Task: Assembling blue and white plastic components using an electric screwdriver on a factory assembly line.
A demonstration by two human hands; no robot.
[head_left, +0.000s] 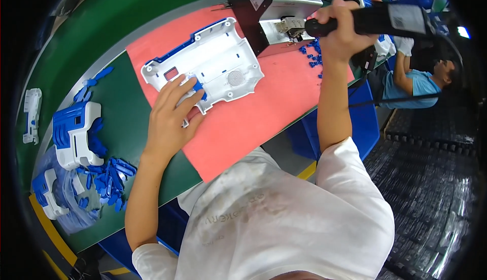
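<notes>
A white plastic housing with blue trim lies inner side up on the pink mat. My left hand holds its near left edge, fingers spread over the inside and thumb at the rim. Under those fingertips is a small blue plastic part, partly covered. My right hand is closed round a black electric screwdriver, held nearly level, with its nose toward the left. That nose is at the metal outlet of a screw feeder; whether the bit touches it, I cannot tell.
The pink mat covers part of the green table. Small blue parts lie by the feeder. At left are blue-and-white housings and loose blue pieces. A co-worker is at right, beyond a blue bin.
</notes>
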